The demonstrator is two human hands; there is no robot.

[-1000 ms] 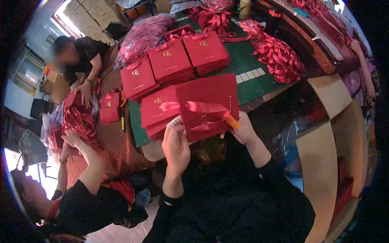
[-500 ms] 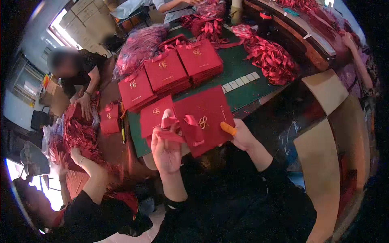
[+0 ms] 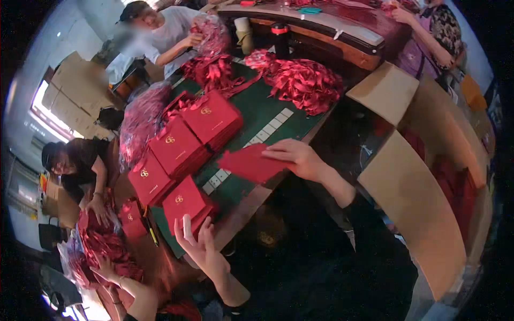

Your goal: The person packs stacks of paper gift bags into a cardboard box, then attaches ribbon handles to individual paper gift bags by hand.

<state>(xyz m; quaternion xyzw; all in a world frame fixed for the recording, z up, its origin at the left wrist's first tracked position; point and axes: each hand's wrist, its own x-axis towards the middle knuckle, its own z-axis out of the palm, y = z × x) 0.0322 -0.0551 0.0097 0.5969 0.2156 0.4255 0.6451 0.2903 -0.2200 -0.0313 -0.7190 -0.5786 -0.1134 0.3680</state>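
Observation:
My right hand grips a flat red gift bag, fingers on top and thumb hidden beneath it. The bag is tilted over the front edge of the green mat. My left hand is open, palm up, fingers spread and a white cover on one fingertip. It is by the near corner of a small stack of red gift bags printed with a gold logo; I cannot tell whether they touch. Behind stand taller stacks of the same bags, in a row.
Bundles of red ribbon and a plastic-wrapped bundle lie on the green mat. A dark bottle stands at the back. To my right is an open cardboard box containing red items. Other people work at left, behind and right.
My left hand has let go of the ribbon and opened. My right hand has moved the gift bag away from it, tilting it flatter. The camera view has turned right.

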